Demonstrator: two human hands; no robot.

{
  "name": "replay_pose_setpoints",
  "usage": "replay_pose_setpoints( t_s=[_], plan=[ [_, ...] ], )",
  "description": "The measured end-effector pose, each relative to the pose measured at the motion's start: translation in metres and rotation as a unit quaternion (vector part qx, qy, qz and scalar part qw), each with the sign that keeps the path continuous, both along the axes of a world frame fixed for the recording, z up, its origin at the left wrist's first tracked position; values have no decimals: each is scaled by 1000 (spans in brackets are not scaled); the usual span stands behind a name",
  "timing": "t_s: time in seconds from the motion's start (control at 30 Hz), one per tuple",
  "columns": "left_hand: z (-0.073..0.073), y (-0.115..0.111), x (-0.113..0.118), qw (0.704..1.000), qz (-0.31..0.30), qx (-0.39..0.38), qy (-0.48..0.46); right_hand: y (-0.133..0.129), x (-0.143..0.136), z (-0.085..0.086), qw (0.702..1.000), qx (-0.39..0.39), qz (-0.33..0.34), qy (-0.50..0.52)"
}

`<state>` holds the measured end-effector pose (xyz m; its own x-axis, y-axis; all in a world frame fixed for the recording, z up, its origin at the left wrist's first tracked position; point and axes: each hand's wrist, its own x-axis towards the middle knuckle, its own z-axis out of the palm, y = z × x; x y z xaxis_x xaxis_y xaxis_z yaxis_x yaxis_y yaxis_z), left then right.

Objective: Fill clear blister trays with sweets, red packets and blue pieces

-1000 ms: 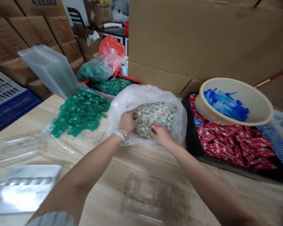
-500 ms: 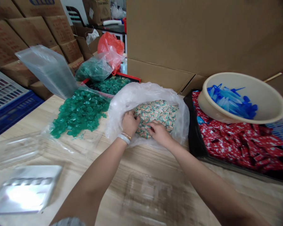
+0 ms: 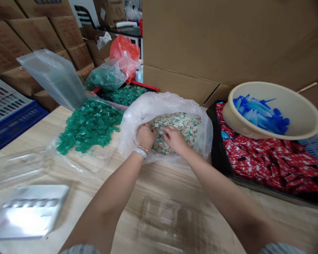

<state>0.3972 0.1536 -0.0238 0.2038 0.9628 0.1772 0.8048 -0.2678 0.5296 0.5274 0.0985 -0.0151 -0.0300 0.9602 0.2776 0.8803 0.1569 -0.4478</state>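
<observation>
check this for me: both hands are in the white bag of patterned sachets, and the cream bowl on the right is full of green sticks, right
Not quite. The head view shows both the left hand and right hand in the white bag of patterned sachets, but the cream bowl on the right holds blue sticks, not green.

Both hands, left hand (image 3: pixel 145 135) beside right hand (image 3: pixel 175 138), lie in the bag (image 3: pixel 137 116) of wrapped candies (image 3: pixel 185 125); a candy heap (image 3: pixel 90 125) lies left, a bowl (image 3: pixel 302 116) on packets (image 3: pixel 267 162) right.

packing storeroom | stacked cartons (image 3: pixel 37 33) | bulk sweets (image 3: pixel 88 125) | crates (image 3: pixel 5 106)
</observation>
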Motion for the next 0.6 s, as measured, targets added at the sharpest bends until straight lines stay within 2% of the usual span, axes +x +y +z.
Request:
replay_pose_setpoints(
  t_s=[0.13, 0.23, 0.4, 0.6],
  plan=[
    [-1, -3, -6, 990, -112, 85, -22, -6, 6, -2, 1000, 11, -11, 26],
    [-2, -4, -12, 980, -174, 80, -43, -11, 10, -4, 1000, 6, -7, 28],
    [-4, -2, -12, 979, -177, 38, -90, -13, 9, -6, 1000, -12, 10, 25],
    [-4, -1, -14, 981, -173, 29, -86, -12, 7, -2, 999, -7, 17, 33]
  ],
)
